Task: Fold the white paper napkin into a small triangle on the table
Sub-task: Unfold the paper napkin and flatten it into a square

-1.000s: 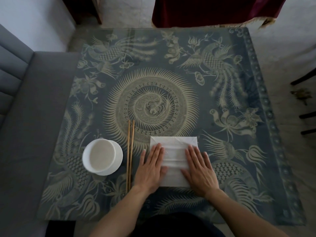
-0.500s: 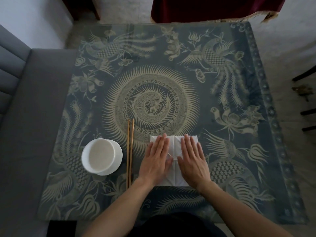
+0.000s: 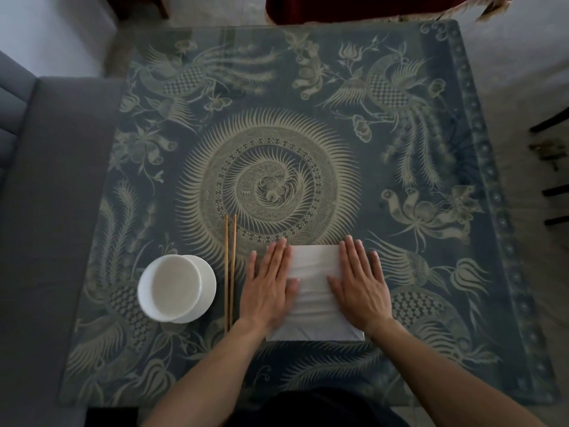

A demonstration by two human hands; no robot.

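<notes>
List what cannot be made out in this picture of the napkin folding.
- Head view: the left and right edges of the napkin lie under the left hand and right hand.
- Its layers and creases: dim light, too faint to count.
- The underside of the bowl: hidden by its own wall.

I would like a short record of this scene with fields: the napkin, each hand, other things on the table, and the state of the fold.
napkin: white napkin, rectangular, flat on the patterned tablecloth
left hand: left hand, palm down, fingers flat on the napkin's left edge
right hand: right hand, palm down, fingers flat on the napkin's right edge
bowl: white bowl, left of the chopsticks
chopsticks: chopsticks, side by side, between bowl and left hand
fold state: no triangle yet
</notes>
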